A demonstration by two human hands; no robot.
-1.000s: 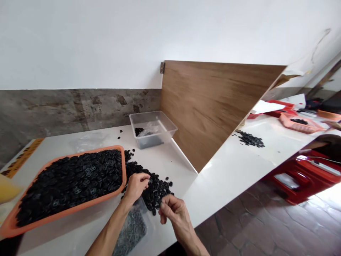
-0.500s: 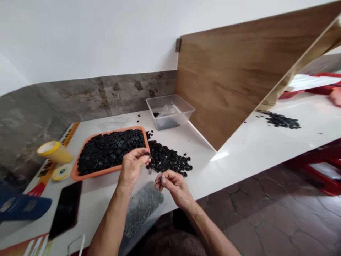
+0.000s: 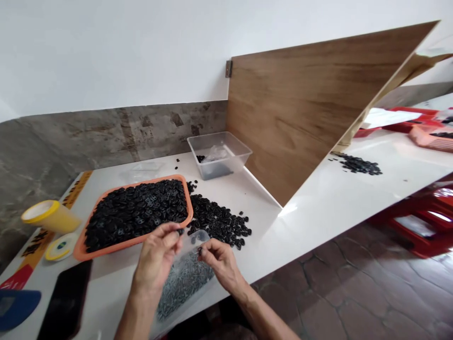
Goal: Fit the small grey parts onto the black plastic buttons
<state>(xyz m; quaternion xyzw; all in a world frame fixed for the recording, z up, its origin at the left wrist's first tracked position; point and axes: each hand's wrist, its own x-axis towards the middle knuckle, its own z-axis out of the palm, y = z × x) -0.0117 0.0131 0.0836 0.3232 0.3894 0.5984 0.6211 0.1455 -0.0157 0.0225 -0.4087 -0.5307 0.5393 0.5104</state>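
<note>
My left hand (image 3: pixel 157 255) is closed, pinching a small black oval plastic piece (image 3: pixel 180 232) between thumb and fingertips. Just to its right, my right hand (image 3: pixel 221 264) pinches a small dark piece (image 3: pixel 200 251), partly covered by the fingers. Below both hands lies a clear container of small metal screws or pins (image 3: pixel 187 278), too fine to tell which. Behind the left hand stands an orange tray (image 3: pixel 190 208) heaped with black oval pieces (image 3: pixel 138 208). A loose pile of the same pieces (image 3: pixel 219 219) spreads beside the tray, beyond my right hand.
A clear plastic bin (image 3: pixel 221 160) with a bag inside stands by a slanting wooden panel (image 3: pixel 283 118). On the left are a yellow cup (image 3: pixel 51 217), its lid (image 3: pixel 61 246), a phone (image 3: pixel 65 300) and a blue object (image 3: pixel 17 307). Red stools (image 3: pixel 421 222) stand right.
The view has shifted, so the scene sits lower and further left. Both hands still pinch their small pieces, and they sit lower over the container of metal parts.
</note>
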